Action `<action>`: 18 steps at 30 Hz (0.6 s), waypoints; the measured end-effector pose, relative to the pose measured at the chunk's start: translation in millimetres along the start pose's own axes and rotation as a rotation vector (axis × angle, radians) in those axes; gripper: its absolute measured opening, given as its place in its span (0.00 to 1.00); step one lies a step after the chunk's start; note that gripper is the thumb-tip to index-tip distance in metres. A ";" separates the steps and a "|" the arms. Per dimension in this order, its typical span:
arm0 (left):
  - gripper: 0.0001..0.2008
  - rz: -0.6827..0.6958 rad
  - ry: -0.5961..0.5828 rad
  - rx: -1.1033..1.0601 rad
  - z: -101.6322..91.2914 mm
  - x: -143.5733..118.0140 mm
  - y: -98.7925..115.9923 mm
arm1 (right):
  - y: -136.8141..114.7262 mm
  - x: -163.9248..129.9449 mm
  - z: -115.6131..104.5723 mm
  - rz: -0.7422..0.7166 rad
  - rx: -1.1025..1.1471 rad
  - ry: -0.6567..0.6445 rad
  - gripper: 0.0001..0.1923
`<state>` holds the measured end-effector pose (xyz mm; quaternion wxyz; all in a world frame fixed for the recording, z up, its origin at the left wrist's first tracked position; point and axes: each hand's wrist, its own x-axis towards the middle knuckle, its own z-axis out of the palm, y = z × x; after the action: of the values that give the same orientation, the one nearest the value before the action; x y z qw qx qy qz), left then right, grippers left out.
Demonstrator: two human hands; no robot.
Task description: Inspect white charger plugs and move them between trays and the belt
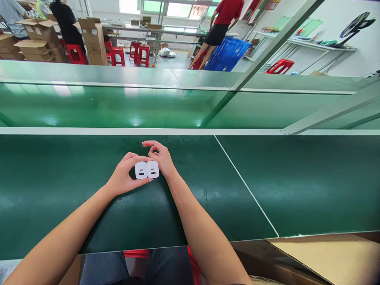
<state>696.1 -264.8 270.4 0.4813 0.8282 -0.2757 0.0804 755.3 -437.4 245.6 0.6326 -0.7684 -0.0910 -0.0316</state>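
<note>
Near the centre of the frame, slightly below the middle, both hands meet over the dark green work surface (59, 190). The left hand (124, 178) is closed around a white charger block (141, 170), thumb beneath it and fingers curled over its top, with the face bearing two small slots turned toward the camera. Touching it on the right sits a second white charger block (152, 169), the same shape and also showing two slots; the right hand (162, 158) lies just behind and against it, with thumb and forefinger pinched together in a ring above, but whether that hand truly grips the block or only rests beside it is hard to tell from this angle. The two blocks sit side by side, edges in contact, just above the surface. A thin white line (246, 186) runs diagonally across the green toward the lower right, where a brown cardboard box (326, 257) fills the corner. Across the upper part of the frame a green conveyor belt (103, 107) stretches wide. In the upper left stand stacked cardboard cartons (38, 39) and red stools (118, 55); a person in a red shirt (227, 10) stands at the top centre beside blue crates (228, 53).
</note>
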 end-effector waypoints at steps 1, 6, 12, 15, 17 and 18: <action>0.21 -0.005 -0.004 -0.004 -0.1 0.1 0.4 | -0.2 -0.1 -0.1 -0.003 0.001 0.001 0.26; 0.21 0.001 -0.017 -0.013 -0.3 0.5 -0.3 | -1.2 -0.2 -0.1 -0.004 0.000 0.004 0.26; 0.22 0.021 -0.035 -0.004 -0.3 0.0 -1.3 | -2.8 -0.7 0.1 0.007 0.004 -0.001 0.26; 0.21 0.017 -0.037 -0.005 -0.1 -0.2 -0.8 | -3.5 -1.2 0.2 0.007 0.011 -0.002 0.26; 0.21 0.014 -0.038 -0.006 0.0 -0.2 -0.3 | -4.0 -1.3 0.4 0.009 0.019 -0.001 0.25; 0.21 0.012 -0.038 -0.007 0.0 -0.3 -0.1 | -4.3 -1.3 0.5 0.012 0.027 0.001 0.25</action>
<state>695.9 -264.7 270.2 0.4784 0.8262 -0.2901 0.0667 753.2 -436.2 249.5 0.6432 -0.7603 -0.0865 -0.0272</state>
